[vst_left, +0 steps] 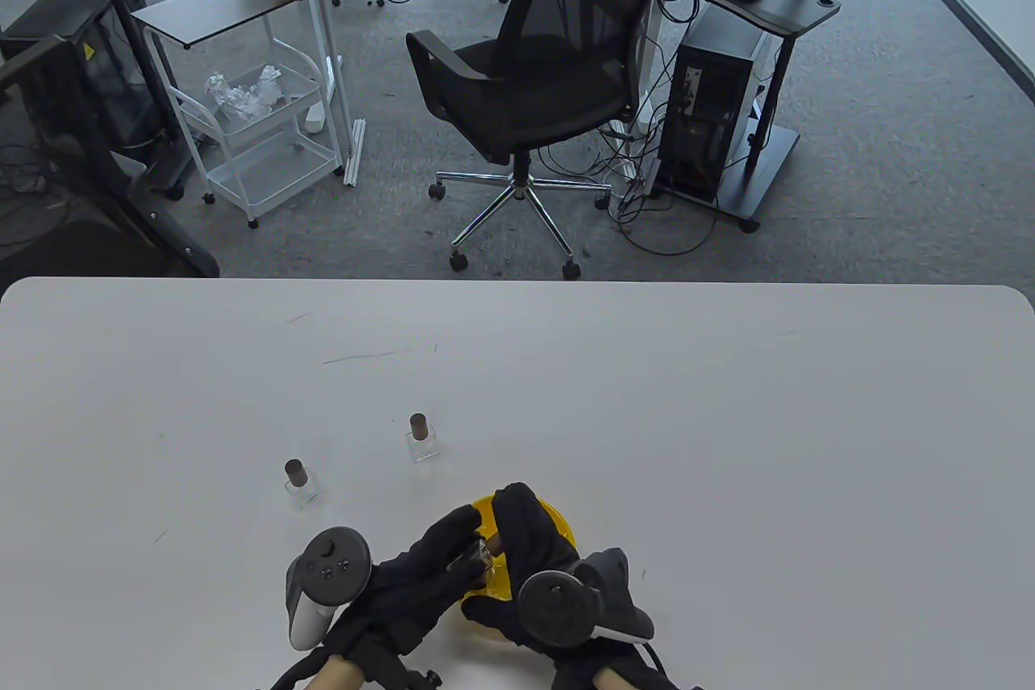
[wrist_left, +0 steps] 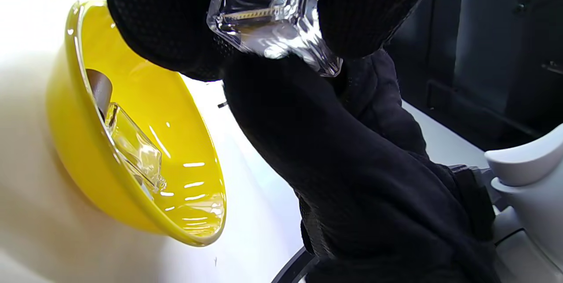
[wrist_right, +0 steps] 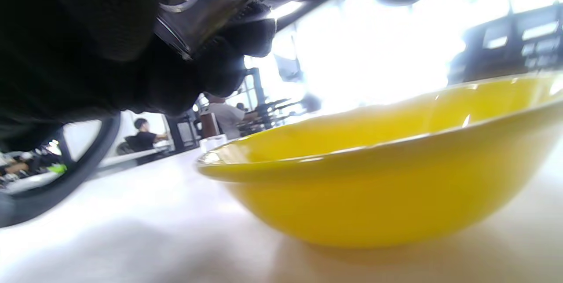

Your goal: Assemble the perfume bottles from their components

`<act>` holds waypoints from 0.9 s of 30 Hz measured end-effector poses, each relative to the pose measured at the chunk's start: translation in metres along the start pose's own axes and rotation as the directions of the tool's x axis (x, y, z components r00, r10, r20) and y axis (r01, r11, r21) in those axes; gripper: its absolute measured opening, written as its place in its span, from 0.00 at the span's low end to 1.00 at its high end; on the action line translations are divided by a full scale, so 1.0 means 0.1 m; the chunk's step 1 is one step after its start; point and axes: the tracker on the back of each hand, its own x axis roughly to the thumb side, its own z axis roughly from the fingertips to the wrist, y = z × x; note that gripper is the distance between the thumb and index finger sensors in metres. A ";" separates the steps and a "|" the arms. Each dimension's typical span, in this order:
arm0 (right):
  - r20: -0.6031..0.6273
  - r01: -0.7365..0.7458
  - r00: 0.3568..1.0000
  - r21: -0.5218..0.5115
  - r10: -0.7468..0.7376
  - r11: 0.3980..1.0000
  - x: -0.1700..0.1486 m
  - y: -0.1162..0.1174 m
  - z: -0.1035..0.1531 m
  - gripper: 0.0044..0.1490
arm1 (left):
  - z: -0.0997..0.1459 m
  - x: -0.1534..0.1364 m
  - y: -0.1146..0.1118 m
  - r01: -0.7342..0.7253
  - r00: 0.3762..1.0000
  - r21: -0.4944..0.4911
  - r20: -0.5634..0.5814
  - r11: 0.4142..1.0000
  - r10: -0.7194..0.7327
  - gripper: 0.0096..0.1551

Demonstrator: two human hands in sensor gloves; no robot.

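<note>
Perfume bottle (wrist_left: 272,23), clear glass, sits gripped between the gloved fingers of my two hands, held just above the yellow bowl (vst_left: 558,520) near the surface's near edge, a little left of its middle. From the table view my left hand (vst_left: 428,569) reaches in from the left and my right hand (vst_left: 525,552) from the right; the two meet over the bowl with the bottle between them. In the left wrist view the glass body is pinched among black fingers (wrist_left: 167,19) at the top of the picture. In the right wrist view a clear glass piece is clamped in fingers (wrist_right: 101,32) at the upper left, but I cannot tell which hand's fingers these are. So both hands are closed around that bottle; I cannot tell which one bears most of it.

Inside the bowl a second glass bottle with a brown cap (wrist_left: 132,146) lies on its side against the wall.

Two capped bottles stand upright on the surface beyond the bowl: one (vst_left: 422,438) toward the middle, another (vst_left: 299,483) to its left and nearer the near edge, well apart from each other and from my hands.

The surface (vst_left: 728,415) is bare white across its right half and along its far edge.
</note>
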 end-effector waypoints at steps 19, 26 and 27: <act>-0.023 -0.166 0.986 -0.142 0.164 0.976 0.10 0.04 0.01 0.67 | -0.03 0.04 -0.12 -0.036 0.999 -0.038 0.011 0.999 0.036 0.40; -0.030 -0.161 0.987 -0.131 0.158 0.978 0.07 0.00 0.00 0.65 | -0.03 0.04 -0.08 -0.003 1.000 -0.026 0.006 1.000 0.003 0.40; -0.030 -0.147 0.989 -0.131 0.144 0.980 0.06 -0.01 0.00 0.65 | -0.03 0.04 -0.07 -0.004 1.000 -0.027 0.006 1.000 0.004 0.40</act>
